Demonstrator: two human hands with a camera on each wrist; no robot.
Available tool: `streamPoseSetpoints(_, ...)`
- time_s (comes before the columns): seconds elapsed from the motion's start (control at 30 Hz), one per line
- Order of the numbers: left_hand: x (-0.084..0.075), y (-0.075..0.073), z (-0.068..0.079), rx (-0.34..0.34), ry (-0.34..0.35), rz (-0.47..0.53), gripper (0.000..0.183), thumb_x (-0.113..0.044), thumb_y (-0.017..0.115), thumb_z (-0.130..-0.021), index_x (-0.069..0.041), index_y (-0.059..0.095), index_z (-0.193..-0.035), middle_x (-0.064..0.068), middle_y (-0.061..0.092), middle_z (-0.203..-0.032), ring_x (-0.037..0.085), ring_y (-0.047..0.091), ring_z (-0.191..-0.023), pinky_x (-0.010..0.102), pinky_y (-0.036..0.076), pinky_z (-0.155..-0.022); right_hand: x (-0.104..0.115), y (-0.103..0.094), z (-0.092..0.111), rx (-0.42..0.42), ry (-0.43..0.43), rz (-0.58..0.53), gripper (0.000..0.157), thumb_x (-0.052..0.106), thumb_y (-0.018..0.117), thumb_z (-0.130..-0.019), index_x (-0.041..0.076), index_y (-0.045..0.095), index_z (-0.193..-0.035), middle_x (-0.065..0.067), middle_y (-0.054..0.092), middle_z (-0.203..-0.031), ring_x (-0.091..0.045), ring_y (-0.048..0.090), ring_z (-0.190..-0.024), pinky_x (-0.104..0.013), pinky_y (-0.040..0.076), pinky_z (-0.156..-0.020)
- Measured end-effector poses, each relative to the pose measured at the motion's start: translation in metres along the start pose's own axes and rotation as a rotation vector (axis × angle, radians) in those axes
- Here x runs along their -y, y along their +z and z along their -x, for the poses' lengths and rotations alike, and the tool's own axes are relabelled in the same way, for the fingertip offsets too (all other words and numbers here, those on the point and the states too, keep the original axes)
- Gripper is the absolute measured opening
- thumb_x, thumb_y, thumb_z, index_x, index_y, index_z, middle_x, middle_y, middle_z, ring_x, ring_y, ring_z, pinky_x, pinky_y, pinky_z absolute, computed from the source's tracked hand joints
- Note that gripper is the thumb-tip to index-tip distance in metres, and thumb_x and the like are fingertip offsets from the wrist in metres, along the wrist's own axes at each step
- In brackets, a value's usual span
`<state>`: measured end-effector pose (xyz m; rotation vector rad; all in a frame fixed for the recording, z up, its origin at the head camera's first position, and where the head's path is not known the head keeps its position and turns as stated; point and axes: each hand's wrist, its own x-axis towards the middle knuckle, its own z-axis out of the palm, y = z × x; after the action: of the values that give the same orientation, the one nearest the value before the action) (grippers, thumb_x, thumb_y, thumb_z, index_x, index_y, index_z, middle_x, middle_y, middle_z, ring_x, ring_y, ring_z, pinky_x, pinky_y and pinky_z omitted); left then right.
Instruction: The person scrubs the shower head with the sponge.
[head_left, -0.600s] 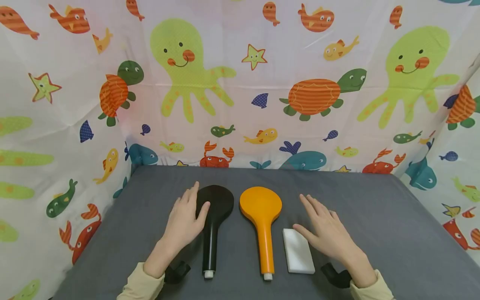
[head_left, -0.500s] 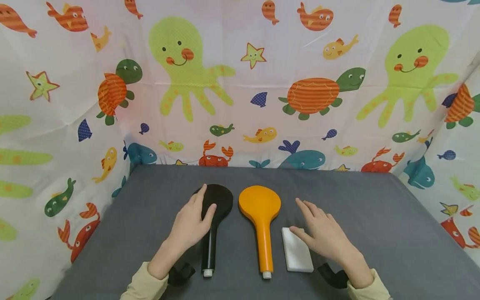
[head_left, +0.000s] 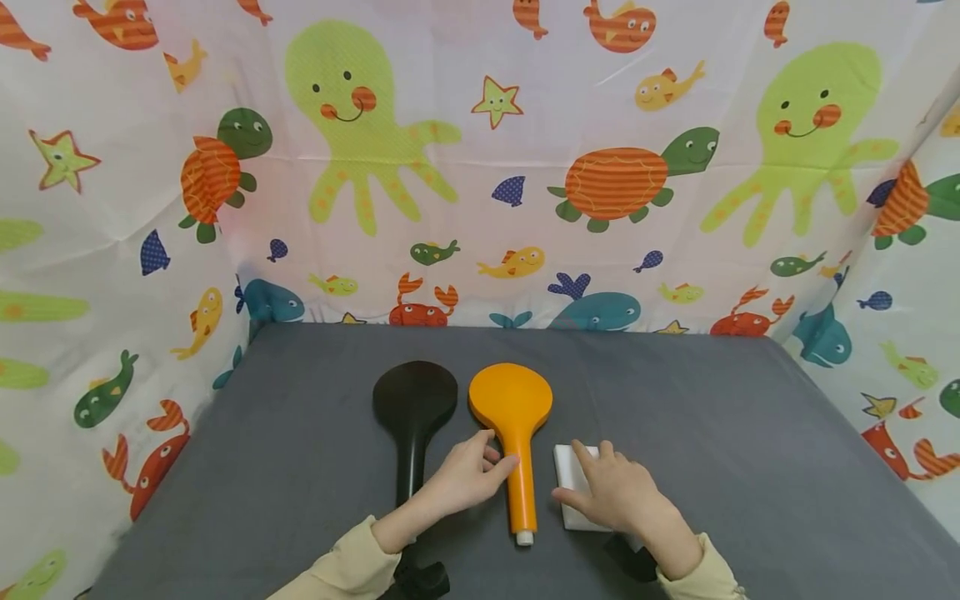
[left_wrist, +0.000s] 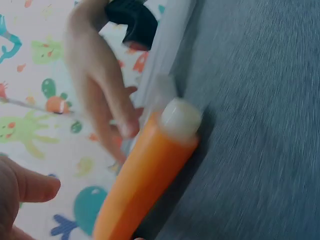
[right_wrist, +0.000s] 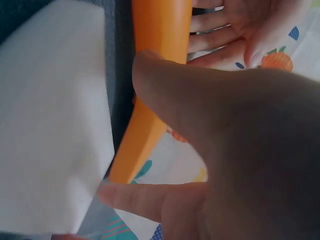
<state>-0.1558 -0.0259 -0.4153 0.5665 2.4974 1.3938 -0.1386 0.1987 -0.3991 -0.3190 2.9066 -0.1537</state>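
In the head view my left hand (head_left: 468,475) is at the handle of an orange paddle (head_left: 512,400) with a round head and a white handle end. In the left wrist view the thumb (left_wrist: 37,187) stands apart from the orange handle (left_wrist: 150,175). A black paddle (head_left: 415,400) of like shape lies to the left, its lower handle hidden by my left forearm. My right hand (head_left: 618,492) is over a white rectangular block (head_left: 570,471), covering part of it. In the right wrist view its thumb and a finger are spread apart beside the white block (right_wrist: 55,115).
All three things lie side by side on a grey cloth-covered table (head_left: 675,400). A printed curtain (head_left: 465,167) with sea animals hangs behind and at both sides. Black straps (head_left: 420,579) are at my wrists.
My left hand has moved from over the black paddle rightward and down to the orange handle. My right hand has shifted slightly left and down, over the white block. The head view has tilted slightly.
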Motion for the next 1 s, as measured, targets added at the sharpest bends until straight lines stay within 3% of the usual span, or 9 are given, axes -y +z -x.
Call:
streamPoseSetpoints(0.27,0.004,0.024,-0.010,-0.083,-0.117,0.155,0.062,-0.025,0.064,-0.087,0.017,0.038,-0.124,0.015,0.055,-0.086,0.019,0.053,-0.067,0.030,0.046,-0.057,0.005,0.004,0.000,-0.012,-0.003,-0.077,0.085,0.052,0.069,-0.075,-0.003,0.044,-0.133,-0.036,0.044,-0.118,-0.037,0.057,-0.081,-0.048,0.050,-0.063)
streamPoseSetpoints(0.43,0.006,0.030,-0.016,-0.111,-0.192,0.184,0.056,-0.023,0.068,-0.084,0.015,0.043,-0.116,0.008,0.051,-0.070,0.014,0.045,-0.052,0.023,0.036,-0.046,0.006,0.005,0.000,0.013,-0.001,-0.137,0.085,0.046,0.071,-0.077,-0.006,0.039,-0.135,-0.040,0.037,-0.123,-0.038,0.057,-0.086,-0.048,0.050,-0.066)
streamPoseSetpoints(0.57,0.008,0.028,-0.020,-0.072,-0.197,0.223,0.041,-0.018,0.070,-0.083,0.010,0.050,-0.104,0.005,0.053,-0.065,0.012,0.044,-0.050,0.022,0.035,-0.045,0.007,0.006,0.000,0.028,0.005,-0.161,0.085,0.043,0.071,-0.078,-0.008,0.036,-0.136,-0.040,0.035,-0.124,-0.037,0.056,-0.087,-0.047,0.050,-0.067)
streamPoseSetpoints(0.73,0.007,0.023,-0.022,-0.026,-0.248,0.356,0.037,-0.011,0.071,-0.081,0.009,0.048,-0.102,0.011,0.058,-0.078,0.017,0.059,-0.065,0.029,0.053,-0.057,0.007,0.007,-0.001,0.032,0.010,-0.167,0.083,0.040,0.071,-0.079,-0.008,0.035,-0.136,-0.039,0.035,-0.123,-0.036,0.054,-0.085,-0.045,0.049,-0.066)
streamPoseSetpoints(0.83,0.008,0.021,-0.022,-0.012,-0.291,0.406,0.038,-0.008,0.071,-0.082,0.009,0.045,-0.103,0.014,0.057,-0.086,0.021,0.063,-0.074,0.034,0.055,-0.064,0.007,0.007,-0.001,0.043,0.017,-0.172,0.081,0.038,0.071,-0.080,-0.008,0.034,-0.137,-0.040,0.032,-0.126,-0.037,0.052,-0.087,-0.046,0.049,-0.069)
streamPoseSetpoints(1.0,0.009,0.015,-0.021,0.034,-0.268,0.480,0.028,-0.008,0.068,-0.084,0.011,0.053,-0.097,0.013,0.060,-0.083,0.019,0.063,-0.073,0.035,0.055,-0.067,0.003,0.002,0.000,0.061,0.016,-0.204,0.074,0.030,0.068,-0.082,-0.005,0.034,-0.138,-0.035,0.033,-0.125,-0.038,0.048,-0.092,-0.047,0.046,-0.071)
